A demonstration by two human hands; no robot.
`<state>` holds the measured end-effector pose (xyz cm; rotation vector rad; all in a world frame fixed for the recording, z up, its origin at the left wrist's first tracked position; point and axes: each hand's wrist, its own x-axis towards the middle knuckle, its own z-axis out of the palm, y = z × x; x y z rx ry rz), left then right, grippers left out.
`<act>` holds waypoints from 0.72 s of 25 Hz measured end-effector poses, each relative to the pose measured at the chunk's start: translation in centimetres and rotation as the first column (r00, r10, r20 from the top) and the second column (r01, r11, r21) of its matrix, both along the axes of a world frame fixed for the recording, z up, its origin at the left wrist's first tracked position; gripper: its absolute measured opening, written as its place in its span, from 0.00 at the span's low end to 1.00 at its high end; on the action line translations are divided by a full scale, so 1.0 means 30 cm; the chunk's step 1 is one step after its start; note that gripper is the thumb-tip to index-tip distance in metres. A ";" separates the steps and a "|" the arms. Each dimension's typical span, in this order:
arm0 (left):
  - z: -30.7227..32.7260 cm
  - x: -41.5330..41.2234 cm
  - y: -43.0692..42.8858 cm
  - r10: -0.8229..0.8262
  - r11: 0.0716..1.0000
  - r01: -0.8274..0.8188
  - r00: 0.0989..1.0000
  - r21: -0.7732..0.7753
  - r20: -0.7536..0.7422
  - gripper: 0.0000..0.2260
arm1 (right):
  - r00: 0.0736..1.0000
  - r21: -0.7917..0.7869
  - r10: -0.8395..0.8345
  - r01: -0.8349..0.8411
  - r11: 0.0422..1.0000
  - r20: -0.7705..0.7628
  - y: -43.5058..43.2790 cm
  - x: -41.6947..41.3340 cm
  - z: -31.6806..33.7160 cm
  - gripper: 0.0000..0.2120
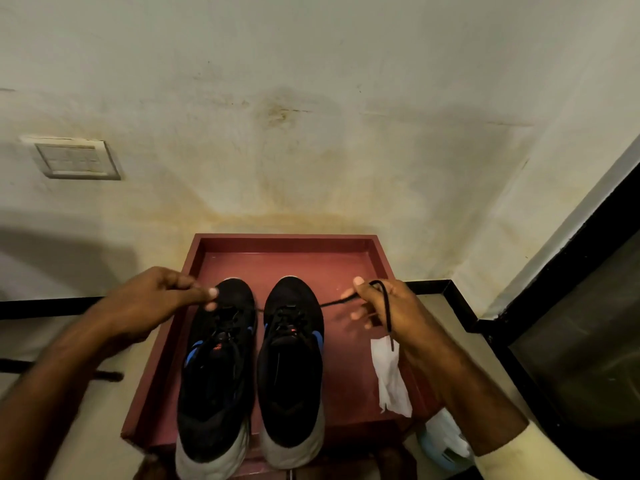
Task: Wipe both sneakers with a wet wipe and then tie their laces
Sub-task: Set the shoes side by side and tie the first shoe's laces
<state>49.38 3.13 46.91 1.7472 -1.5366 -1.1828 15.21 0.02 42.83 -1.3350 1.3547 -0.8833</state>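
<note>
Laces are being drawn crosswise, nine to three o'clock; I am pinching one end in each hand, left hand, right hand, above the right sneaker on the tray.

Two black mesh sneakers with blue side marks and grey heels: the left one and the right one. One shallow dark-red rectangular tray. One crumpled white wet wipe. One black shoelace pulled out sideways. Two bare hands: left, right. One white wall switch plate.
</note>
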 end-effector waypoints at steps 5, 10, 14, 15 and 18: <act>-0.065 0.094 0.048 -0.066 0.996 0.053 0.977 0.068 0.201 0.15 | 0.950 0.126 0.027 0.013 0.992 -0.312 0.008 -0.070 -0.038 0.17; -0.126 0.080 0.021 -0.051 0.992 -0.007 0.889 0.124 0.456 0.13 | 0.868 0.157 0.054 0.028 0.987 -0.494 0.008 -0.098 -0.049 0.16; -0.134 0.041 0.004 0.043 0.999 -0.008 0.699 -0.052 0.714 0.11 | 0.749 0.178 0.164 -0.062 0.982 -0.642 0.000 -0.146 -0.022 0.12; -0.125 0.024 -0.002 0.120 0.986 0.011 0.636 -0.164 0.762 0.12 | 0.742 0.223 0.212 -0.086 0.971 -0.636 -0.005 -0.170 -0.005 0.16; -0.092 -0.068 -0.002 0.188 0.947 0.007 0.800 -0.321 0.569 0.09 | 0.759 0.135 0.123 -0.046 0.990 -0.640 -0.009 -0.214 0.047 0.25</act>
